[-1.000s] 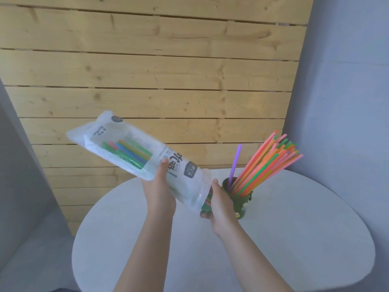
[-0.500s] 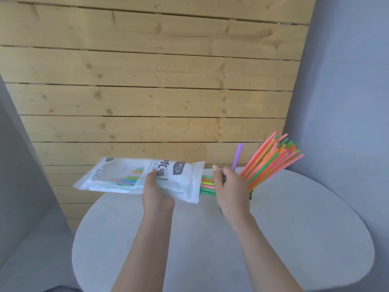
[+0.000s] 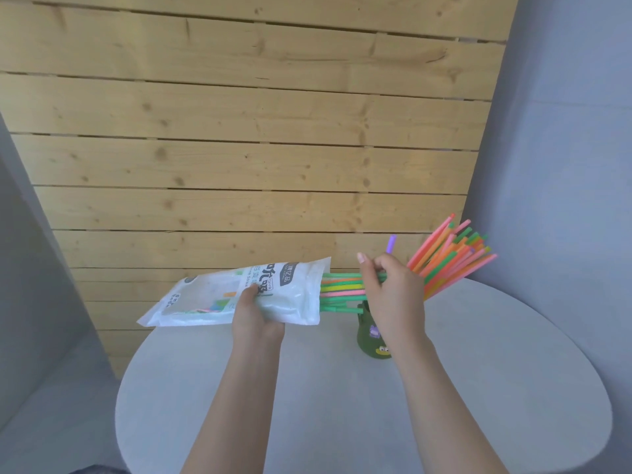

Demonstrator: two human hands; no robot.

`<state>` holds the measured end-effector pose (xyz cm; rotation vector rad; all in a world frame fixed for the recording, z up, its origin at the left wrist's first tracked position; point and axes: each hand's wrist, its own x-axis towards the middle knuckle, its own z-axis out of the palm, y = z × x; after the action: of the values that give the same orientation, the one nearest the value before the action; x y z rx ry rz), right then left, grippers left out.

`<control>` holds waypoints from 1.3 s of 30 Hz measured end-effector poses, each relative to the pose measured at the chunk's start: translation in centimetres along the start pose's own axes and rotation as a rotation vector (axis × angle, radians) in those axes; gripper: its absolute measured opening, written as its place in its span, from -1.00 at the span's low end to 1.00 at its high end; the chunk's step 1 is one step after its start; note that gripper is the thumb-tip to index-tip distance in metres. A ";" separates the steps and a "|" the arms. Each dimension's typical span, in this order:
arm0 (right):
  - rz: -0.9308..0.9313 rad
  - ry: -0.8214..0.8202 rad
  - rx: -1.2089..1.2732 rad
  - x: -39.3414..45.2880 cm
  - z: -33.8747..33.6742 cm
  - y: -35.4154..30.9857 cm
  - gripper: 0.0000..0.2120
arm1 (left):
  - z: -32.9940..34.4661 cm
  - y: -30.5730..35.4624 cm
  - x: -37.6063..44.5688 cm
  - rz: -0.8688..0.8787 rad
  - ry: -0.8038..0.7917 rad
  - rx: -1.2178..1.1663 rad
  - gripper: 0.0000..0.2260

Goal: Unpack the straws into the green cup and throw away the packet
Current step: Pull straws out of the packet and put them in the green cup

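Observation:
My left hand [image 3: 257, 314] grips the white plastic straw packet [image 3: 239, 294], held level above the table with its open end to the right. A bundle of green, yellow and pink straws [image 3: 342, 289] sticks out of that end, and my right hand [image 3: 393, 292] is closed around it. The green cup [image 3: 371, 335] stands on the table just below and behind my right hand, partly hidden by it. Several orange, pink and green straws [image 3: 451, 258] and one purple straw [image 3: 391, 243] fan out of the cup to the upper right.
The round white table [image 3: 376, 405] carries the cup near its far side. A wooden plank wall [image 3: 256, 148] rises behind it, with grey panels [image 3: 564, 165] at right and left. No bin is in view.
The packet has dropped from a steep tilt to level. My right hand has left the cup and taken hold of the straws, drawing them farther out of the packet to the right.

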<state>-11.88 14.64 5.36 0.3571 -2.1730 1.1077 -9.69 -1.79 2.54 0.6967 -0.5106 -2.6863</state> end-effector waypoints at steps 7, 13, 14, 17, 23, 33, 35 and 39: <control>0.288 0.050 0.339 -0.3 0.0 -0.4 -0.65 | 0.0 0.0 0.0 0.020 0.008 -0.048 -0.90; 0.589 0.007 0.864 -0.9 0.6 -1.2 -0.78 | 0.3 -0.3 -0.3 0.041 -0.009 -0.089 -0.91; 0.597 0.008 0.947 -1.0 1.0 -1.4 -0.84 | 0.4 -0.4 -0.5 0.036 -0.018 -0.090 -0.91; 0.643 0.000 1.140 -1.0 1.6 -2.2 -0.88 | 0.5 -0.8 -1.0 0.016 -0.032 -0.075 -0.91; 0.696 0.022 1.108 -0.7 1.8 -2.4 -0.75 | 0.8 -1.4 -1.4 -0.010 -0.037 -0.064 -0.90; 0.581 0.147 1.382 0.9 -0.7 -3.0 -0.54 | 0.4 -0.5 -0.9 -0.046 -0.016 -0.160 -0.90; 0.552 0.198 1.430 1.5 -1.6 -3.4 -0.54 | 0.4 -0.4 -0.8 -0.049 -0.024 -0.185 -0.92; 0.578 0.311 1.427 2.9 -3.6 -4.2 -0.43 | 0.4 -0.3 -0.6 -0.043 -0.030 -0.203 -0.87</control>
<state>-10.33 15.09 11.39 0.0981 -0.8747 2.6945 -9.42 -1.23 2.98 0.6173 -0.2280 -2.7415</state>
